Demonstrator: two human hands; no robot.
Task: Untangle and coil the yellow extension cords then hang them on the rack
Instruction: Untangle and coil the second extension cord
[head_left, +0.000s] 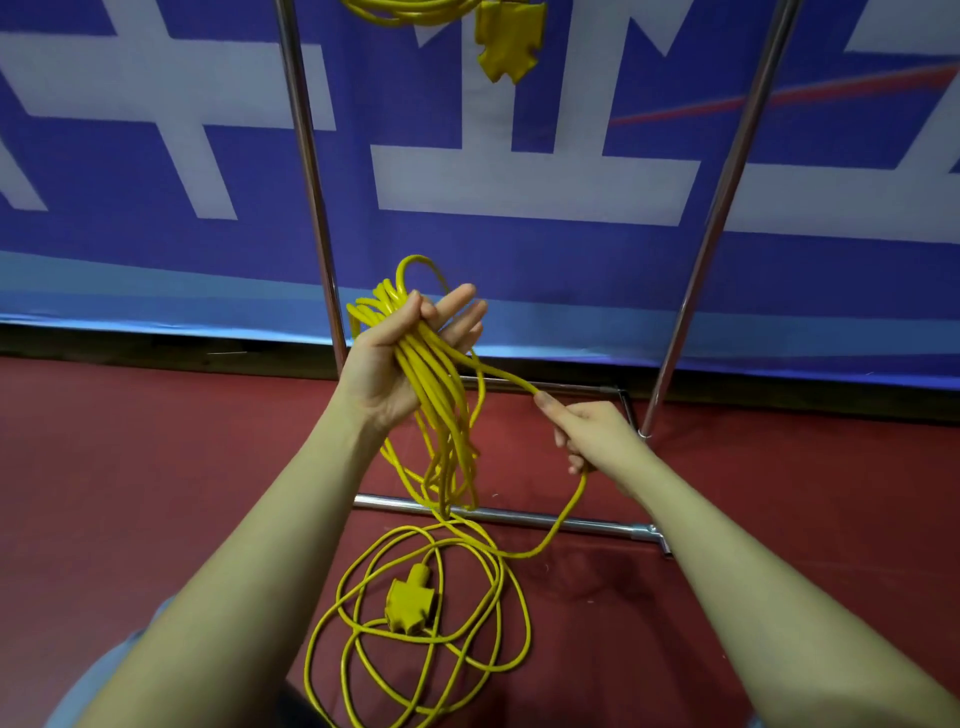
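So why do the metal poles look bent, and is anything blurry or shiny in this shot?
Head view: the wide-angle lens bows the rack poles outward. The hands and the yellow cord are sharp, with no motion blur. The light is soft and even, so shadows on the red floor are faint. The only glare is the bright streaks on the chrome base bar.

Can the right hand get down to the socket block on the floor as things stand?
Probably not freely: the right hand grips the cord strand, well above the socket block, though nothing lies between them.
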